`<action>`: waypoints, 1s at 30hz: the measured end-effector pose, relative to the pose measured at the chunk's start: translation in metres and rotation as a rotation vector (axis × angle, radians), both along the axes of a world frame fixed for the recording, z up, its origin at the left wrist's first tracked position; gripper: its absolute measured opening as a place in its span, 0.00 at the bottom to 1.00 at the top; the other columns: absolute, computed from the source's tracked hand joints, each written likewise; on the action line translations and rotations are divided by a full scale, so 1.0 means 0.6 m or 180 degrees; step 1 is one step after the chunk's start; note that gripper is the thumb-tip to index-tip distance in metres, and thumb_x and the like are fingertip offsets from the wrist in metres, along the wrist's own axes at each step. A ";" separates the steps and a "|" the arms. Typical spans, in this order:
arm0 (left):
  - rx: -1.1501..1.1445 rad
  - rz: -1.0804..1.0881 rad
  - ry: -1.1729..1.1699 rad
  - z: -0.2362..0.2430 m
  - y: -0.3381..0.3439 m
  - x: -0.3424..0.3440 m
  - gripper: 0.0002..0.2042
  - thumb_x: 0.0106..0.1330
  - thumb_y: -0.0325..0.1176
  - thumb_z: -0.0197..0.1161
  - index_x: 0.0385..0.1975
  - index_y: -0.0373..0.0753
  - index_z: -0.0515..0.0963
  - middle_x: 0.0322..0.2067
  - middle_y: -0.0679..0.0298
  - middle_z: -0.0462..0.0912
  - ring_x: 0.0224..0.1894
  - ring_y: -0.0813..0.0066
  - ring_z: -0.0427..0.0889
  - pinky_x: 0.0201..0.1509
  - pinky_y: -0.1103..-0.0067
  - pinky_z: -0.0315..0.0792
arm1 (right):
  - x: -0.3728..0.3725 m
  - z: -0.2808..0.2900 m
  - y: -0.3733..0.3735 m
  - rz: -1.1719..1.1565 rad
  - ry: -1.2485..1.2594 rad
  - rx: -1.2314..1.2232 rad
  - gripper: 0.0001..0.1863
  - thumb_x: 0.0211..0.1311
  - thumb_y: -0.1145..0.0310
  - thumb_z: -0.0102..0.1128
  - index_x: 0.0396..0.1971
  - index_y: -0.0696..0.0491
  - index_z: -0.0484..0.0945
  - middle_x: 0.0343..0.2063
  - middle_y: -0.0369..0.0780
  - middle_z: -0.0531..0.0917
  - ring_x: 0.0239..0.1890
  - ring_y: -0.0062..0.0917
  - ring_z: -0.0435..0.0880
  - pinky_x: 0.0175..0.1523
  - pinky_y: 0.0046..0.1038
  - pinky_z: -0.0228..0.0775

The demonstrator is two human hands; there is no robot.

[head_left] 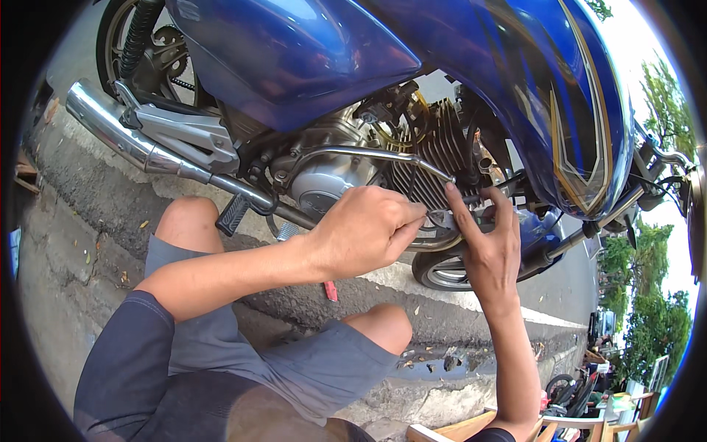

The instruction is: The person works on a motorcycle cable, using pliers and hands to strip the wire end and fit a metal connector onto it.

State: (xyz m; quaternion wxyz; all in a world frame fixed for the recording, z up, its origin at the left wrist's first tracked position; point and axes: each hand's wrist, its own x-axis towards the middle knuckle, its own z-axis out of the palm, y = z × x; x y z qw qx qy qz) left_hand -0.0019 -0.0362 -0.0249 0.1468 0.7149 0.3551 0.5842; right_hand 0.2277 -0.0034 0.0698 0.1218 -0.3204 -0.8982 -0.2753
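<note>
A blue motorcycle (294, 59) stands across the far side, its finned engine cylinder (442, 140) showing. My left hand (372, 228) is closed in a pinch at the front of the engine, by the exhaust pipe's upper end. What its fingertips hold is too small to make out. Opposite it, my right hand (490, 254) reaches up with index and middle fingers stretched and apart. Its index fingertip is at the end of a bent chrome lever (368, 153); its thumb is hidden. Below my left hand lies the round silver engine cover (320, 188), partly covered.
A chrome muffler (110, 125) and black footrest (234, 214) are at left. Something red (331, 291) lies on the ground between my knees. The front wheel (442, 272) is beyond my right hand. Wooden pieces (460, 427) and another motorcycle (571, 387) are at lower right.
</note>
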 end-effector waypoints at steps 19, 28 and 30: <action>0.0456 0.0708 0.1317 -0.045 -0.013 0.057 0.16 0.59 0.27 0.66 0.45 0.25 0.81 0.31 0.58 0.84 0.30 0.66 0.91 0.31 0.74 0.85 | 0.002 -0.010 -0.042 -0.0909 0.1187 -0.2362 0.59 0.57 0.88 0.69 0.86 0.39 0.55 0.67 0.52 0.83 0.49 0.42 0.94 0.51 0.35 0.85; 0.0527 0.0710 0.1705 -0.049 -0.015 0.060 0.22 0.57 0.27 0.65 0.51 0.23 0.82 0.31 0.60 0.83 0.29 0.69 0.88 0.28 0.75 0.81 | -0.020 0.038 -0.026 -0.1887 0.0883 -0.3387 0.52 0.56 0.78 0.73 0.81 0.43 0.59 0.47 0.51 0.88 0.37 0.36 0.84 0.43 0.36 0.76; 0.0491 0.0782 0.1924 -0.044 -0.015 0.059 0.22 0.56 0.27 0.65 0.51 0.22 0.82 0.30 0.59 0.83 0.27 0.68 0.89 0.27 0.75 0.82 | -0.035 0.049 -0.020 -0.2187 0.0648 -0.3376 0.52 0.56 0.81 0.75 0.80 0.43 0.61 0.51 0.49 0.88 0.28 0.31 0.87 0.34 0.34 0.82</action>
